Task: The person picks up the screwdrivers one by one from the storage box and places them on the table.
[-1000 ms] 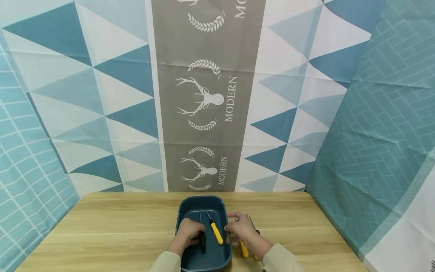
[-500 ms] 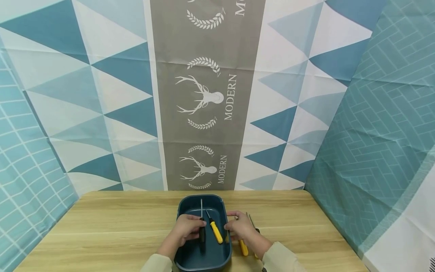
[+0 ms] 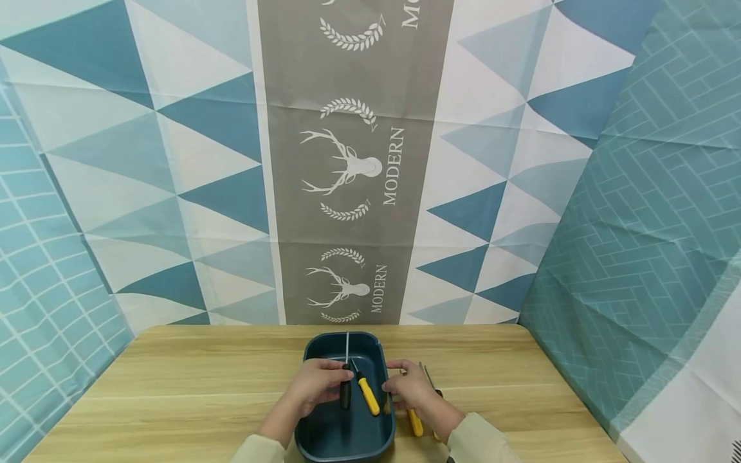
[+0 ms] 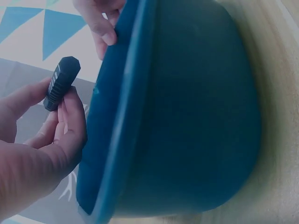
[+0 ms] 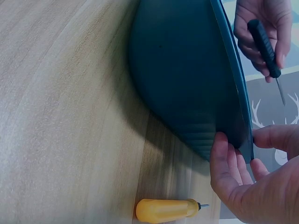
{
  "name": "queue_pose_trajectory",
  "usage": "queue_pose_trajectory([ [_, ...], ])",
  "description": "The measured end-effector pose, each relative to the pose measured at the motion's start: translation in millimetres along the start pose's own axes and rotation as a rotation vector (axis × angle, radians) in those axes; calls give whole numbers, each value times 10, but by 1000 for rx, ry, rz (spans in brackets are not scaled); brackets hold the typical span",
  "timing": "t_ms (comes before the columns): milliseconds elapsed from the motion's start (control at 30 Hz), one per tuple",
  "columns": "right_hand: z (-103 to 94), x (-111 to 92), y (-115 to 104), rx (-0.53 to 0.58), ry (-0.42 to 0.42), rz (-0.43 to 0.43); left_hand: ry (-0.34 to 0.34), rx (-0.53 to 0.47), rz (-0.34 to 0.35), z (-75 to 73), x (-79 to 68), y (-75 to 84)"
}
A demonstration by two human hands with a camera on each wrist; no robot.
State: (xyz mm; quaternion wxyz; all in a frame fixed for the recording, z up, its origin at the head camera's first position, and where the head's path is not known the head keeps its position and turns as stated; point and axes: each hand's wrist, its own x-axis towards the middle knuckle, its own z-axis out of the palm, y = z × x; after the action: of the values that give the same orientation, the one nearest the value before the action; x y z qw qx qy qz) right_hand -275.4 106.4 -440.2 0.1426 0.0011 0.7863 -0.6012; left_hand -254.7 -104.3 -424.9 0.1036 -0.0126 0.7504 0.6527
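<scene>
Fingers and thumb of our left hand are pinching a black, ribbed-handled screwdriver with a slim metal shaft over the dark blue, rounded, seemingly plastic bin, whose right rim our right hand is clasping between thumb and fingers. We are judging the screwdriver light and rigid, and are favouring its ribbed handle over the probably slicker shaft.

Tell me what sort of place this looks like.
Probably a staged tabletop work corner, though I can't be sure: a wood-grain table, creased patterned sheets behind and beside it, and a blue bin with a yellow screwdriver inside.
</scene>
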Motion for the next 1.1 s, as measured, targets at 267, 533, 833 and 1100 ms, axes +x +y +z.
queue_pose_trajectory([
  [267,-4,-6,-13,-7,4,1,-32,-49,-42,-48,-36,23],
  [533,6,9,8,9,-1,4,-104,-126,-32,-67,-50,-27],
  [833,8,3,2,5,6,9,-159,-157,3,-95,-89,-45],
  [1100,5,10,-2,0,13,25,-167,-165,20,-84,-92,-42],
])
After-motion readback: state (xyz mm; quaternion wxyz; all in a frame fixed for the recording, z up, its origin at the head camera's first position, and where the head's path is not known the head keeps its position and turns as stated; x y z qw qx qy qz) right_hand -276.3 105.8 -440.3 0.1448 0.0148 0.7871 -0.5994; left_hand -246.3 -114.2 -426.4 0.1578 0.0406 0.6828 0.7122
